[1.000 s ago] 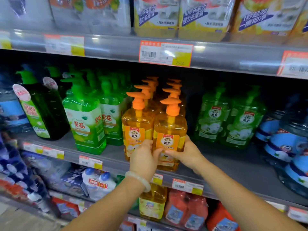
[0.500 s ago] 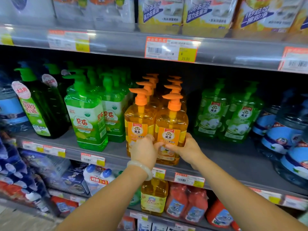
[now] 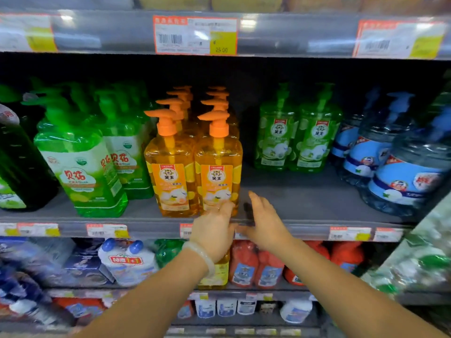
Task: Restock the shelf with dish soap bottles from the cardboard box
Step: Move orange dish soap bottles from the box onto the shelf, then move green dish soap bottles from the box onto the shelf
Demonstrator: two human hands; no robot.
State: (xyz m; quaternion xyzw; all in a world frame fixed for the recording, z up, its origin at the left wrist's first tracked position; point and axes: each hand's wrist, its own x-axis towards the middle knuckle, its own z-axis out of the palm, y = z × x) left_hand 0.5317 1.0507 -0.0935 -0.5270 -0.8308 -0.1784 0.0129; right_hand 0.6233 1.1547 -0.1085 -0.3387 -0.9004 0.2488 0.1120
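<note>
Two hands hover at the shelf lip (image 3: 292, 217), both with fingers loose and holding nothing: the left hand (image 3: 213, 231), a pale bracelet (image 3: 201, 256) at its wrist, has its fingertips against or just short of the lower front of the right front orange bottle (image 3: 218, 164) — which of the two I cannot tell — while the right hand (image 3: 264, 222) is spread over the bare shelf at that bottle's 4 o'clock. At the bottle's 9 o'clock, touching it, stands the left front orange bottle (image 3: 170, 167); more orange pumps file behind both. Each orange label reads 笑王 under a cartoon tiger face. Further toward 9 o'clock stand green bottles (image 3: 80, 164) lettered 贝茹 in red; at 3 o'clock, set back across a gap, two pale green bottles (image 3: 297, 140) marked 笑王, then blue-labelled jugs (image 3: 400, 172). At 12 o'clock a price tag (image 3: 195, 35) shows 25.00. Below, at 7 o'clock, a twin pack (image 3: 127, 261) reads 1+1.
</note>
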